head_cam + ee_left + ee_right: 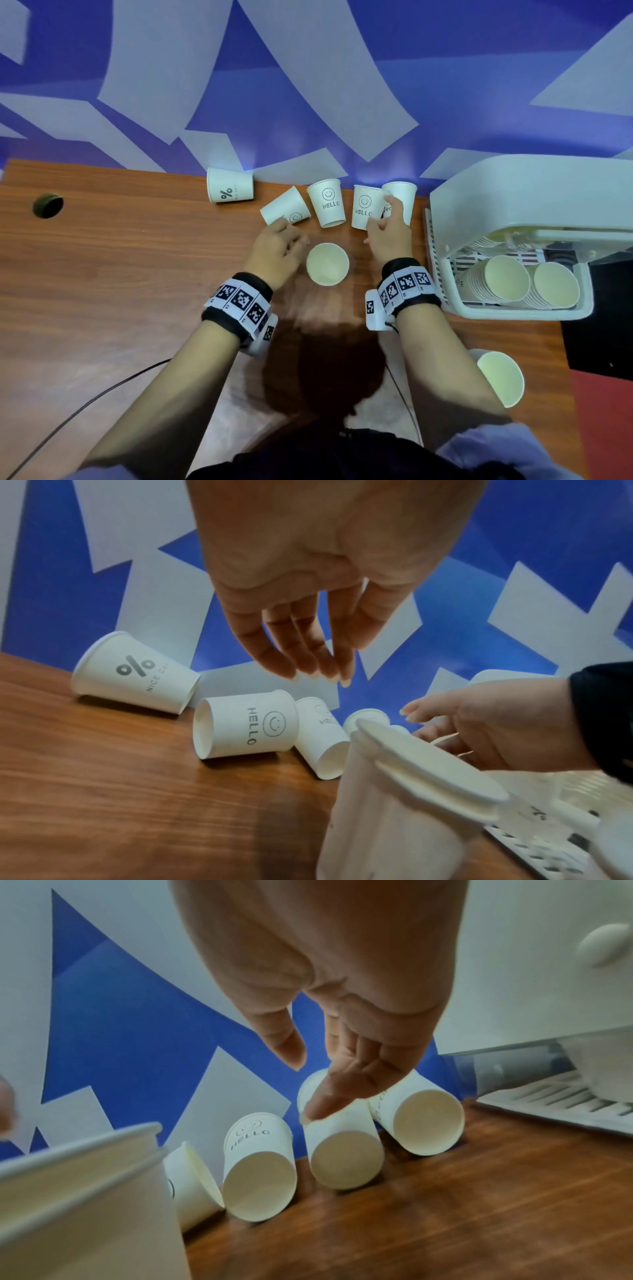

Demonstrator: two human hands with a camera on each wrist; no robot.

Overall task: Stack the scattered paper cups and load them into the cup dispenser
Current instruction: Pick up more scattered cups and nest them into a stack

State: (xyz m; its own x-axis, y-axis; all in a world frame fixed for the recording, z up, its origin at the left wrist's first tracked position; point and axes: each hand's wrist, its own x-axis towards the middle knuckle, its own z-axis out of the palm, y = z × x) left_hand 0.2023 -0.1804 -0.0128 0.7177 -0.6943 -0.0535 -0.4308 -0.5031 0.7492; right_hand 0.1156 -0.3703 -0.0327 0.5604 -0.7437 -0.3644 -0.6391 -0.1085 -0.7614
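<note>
Head view: reddish-brown wood-grain desk [120, 274] backed by a blue wall with pale grey angular shapes [308, 85]; white plastic cup dispenser [513, 205] at the desk's right end, two nested stacks of white paper cups [507, 281] lying in its open tray, mouths toward the camera; upright short stack of white paper cups [327, 263] mid-desk between both hands, not held; left hand [275, 253] just left of it, fingers loosely bent downward, gripping nothing, fingertips near the tipped "HELLO" smiley cup [286, 210]; right hand [390, 233] over the far cups, fingers spread, one fingertip [313, 1112] resting on the side of a lying "HELLO" cup [364, 207], no grip closed; plain white cup [400, 200] lying just right of that, touching it; another "HELLO" cup [327, 202] lying between the two smiley cups; white cup printed "% NICE DAY" [229, 190] on its side at the wall, apart to the left; single upright white cup [500, 377] at the near right desk edge; round cable hole [48, 205] far left; black cable [85, 404] crossing the near left of the desk.
</note>
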